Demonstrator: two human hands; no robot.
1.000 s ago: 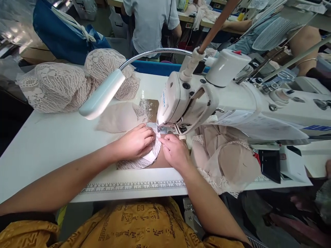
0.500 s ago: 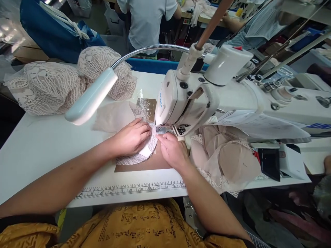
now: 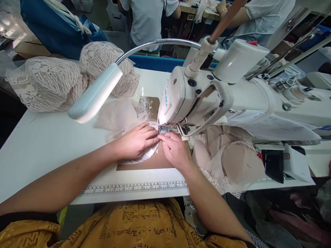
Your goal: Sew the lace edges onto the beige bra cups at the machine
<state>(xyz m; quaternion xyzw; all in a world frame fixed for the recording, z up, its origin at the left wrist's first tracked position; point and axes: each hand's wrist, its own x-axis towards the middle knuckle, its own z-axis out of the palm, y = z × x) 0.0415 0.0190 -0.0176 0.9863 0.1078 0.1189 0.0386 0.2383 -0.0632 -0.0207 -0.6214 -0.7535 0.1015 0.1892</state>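
My left hand (image 3: 137, 141) lies with fingers together on a pale lace bra cup (image 3: 144, 154), pressing it flat on the white table (image 3: 51, 144). My right hand (image 3: 176, 148) pinches the cup's edge just in front of the needle and presser foot (image 3: 162, 129) of the white sewing machine (image 3: 196, 100). Both sets of fingertips nearly meet at the needle. More beige fabric (image 3: 116, 115) from the same piece trails behind the needle to the left.
A gooseneck lamp (image 3: 95, 93) hangs over the table's left. Stacked lace cups (image 3: 59, 79) sit at the back left. Beige padded cups (image 3: 230, 158) pile at the right. A printed ruler (image 3: 134, 187) runs along the front edge. Other people work at the tables behind.
The lace cup has fed further under the needle, with less of it showing before my hands. Both hands stayed at the presser foot, shifting slightly with the fabric.
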